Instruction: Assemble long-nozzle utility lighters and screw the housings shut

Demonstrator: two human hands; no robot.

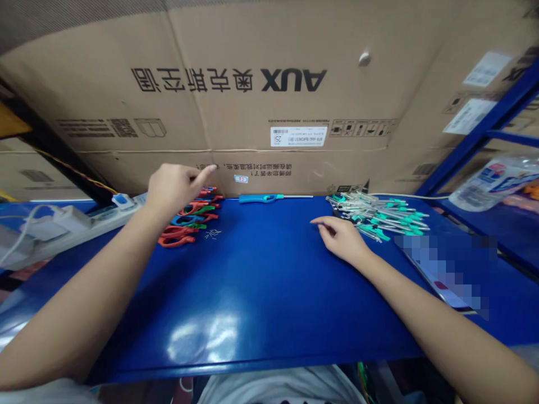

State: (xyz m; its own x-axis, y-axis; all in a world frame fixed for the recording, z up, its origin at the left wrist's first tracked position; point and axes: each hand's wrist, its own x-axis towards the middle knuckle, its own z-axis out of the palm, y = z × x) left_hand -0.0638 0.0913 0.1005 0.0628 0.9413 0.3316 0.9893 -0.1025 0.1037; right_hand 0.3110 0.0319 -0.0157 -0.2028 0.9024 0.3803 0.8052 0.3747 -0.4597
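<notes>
My left hand (179, 188) is raised above the pile of red, blue and green plastic handle pieces (179, 233) at the left; its thumb points right, and its other fingers are curled out of sight. Near the left edge of a pile of clear rods with teal parts (391, 216), my right hand (341, 235) hovers with its index finger and thumb reaching left; its other fingers are hidden. A blue lighter-like tool with a thin metal rod (259, 198) lies along the back edge of the blue table (252, 303). Small thin pins (213, 234) are scattered beside the coloured pieces.
A large cardboard sheet (236, 112) stands behind the table. At the left lies a white power strip (92, 224) with plugs and cables. To the right are a partly blurred flat device (438, 275), a clear plastic bottle (488, 182) and a blue metal frame (475, 126).
</notes>
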